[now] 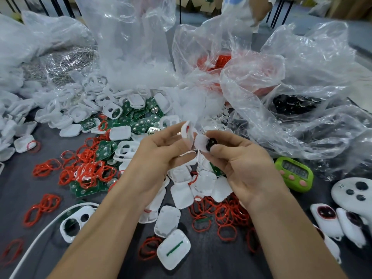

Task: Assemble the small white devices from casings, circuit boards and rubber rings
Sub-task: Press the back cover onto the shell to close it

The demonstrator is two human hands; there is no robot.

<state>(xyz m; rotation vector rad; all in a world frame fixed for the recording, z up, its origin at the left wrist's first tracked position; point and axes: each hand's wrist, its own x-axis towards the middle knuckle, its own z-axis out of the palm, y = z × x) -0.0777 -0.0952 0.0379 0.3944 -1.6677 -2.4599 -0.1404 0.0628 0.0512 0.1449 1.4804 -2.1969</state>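
White casings lie in a heap on the dark bench, right under the person's two hands. The left hand is held above the heap. Its fingers are curled and pinch one white shell with a bit of red ring showing on its edge. The right hand is just beside it. Its thumb and first finger pinch a white cover with a round black part on it. The shell and the cover are very close, but it is hard to tell if they touch.

Red rubber rings are spread out to the left of the hands, and more rings lie below the right hand. Green circuit boards are piled behind the hands, mixed with white frames. One closed case with a green strip lies near the front, between the arms. A frame with two holes lies by the left arm, next to a white cable.

Big clear plastic bags stand at the back and on the right and hide much of the bench. One bag holds red rings, one holds black parts, and one on the left holds shiny silver bits. A green timer with pink buttons sits to the right of the right hand, just under a bag's edge. Further right lie white devices with dark round fronts, and a round white thing with three dark spots.
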